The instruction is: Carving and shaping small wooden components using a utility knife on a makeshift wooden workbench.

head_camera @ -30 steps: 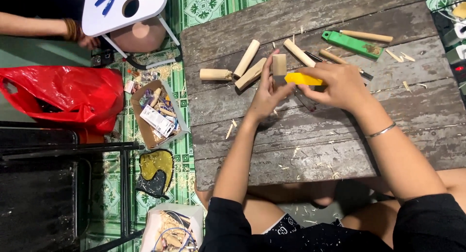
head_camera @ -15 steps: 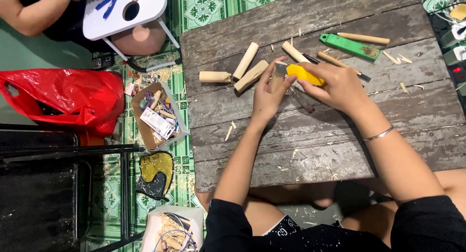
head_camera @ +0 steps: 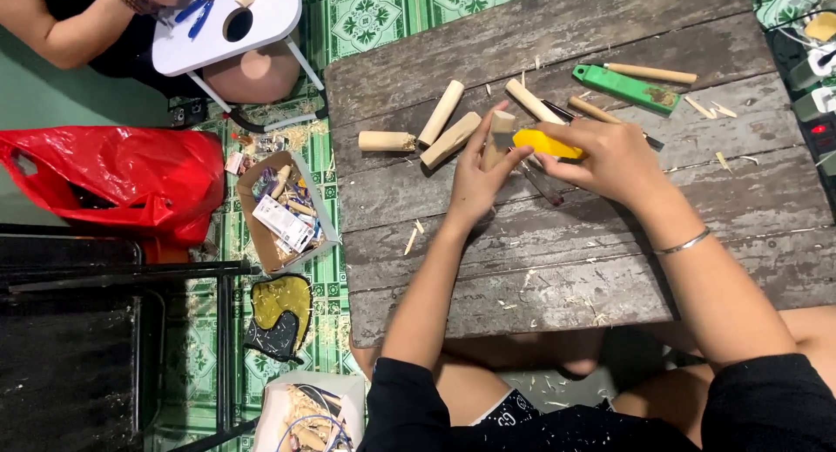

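Note:
My left hand (head_camera: 477, 180) grips a short pale wooden block (head_camera: 499, 131), holding it upright on the weathered wooden table (head_camera: 557, 269). My right hand (head_camera: 610, 160) is closed around a yellow-handled knife (head_camera: 544, 143), whose blade end meets the block. Three cut wooden pieces (head_camera: 440, 125) lie just left of the block, and another stick (head_camera: 533, 101) lies behind it. Wood shavings are scattered over the planks.
A green tool with a wooden handle (head_camera: 627, 86) lies at the table's far right. On the tiled floor sit a red plastic bag (head_camera: 122, 178), a cardboard box of odds and ends (head_camera: 283, 212) and another box (head_camera: 309, 413). Another person's arm (head_camera: 74, 25) rests by a white stool (head_camera: 231, 25).
My hands have shifted slightly toward me with the block and knife. The other person's arm has moved further into view at the top left.

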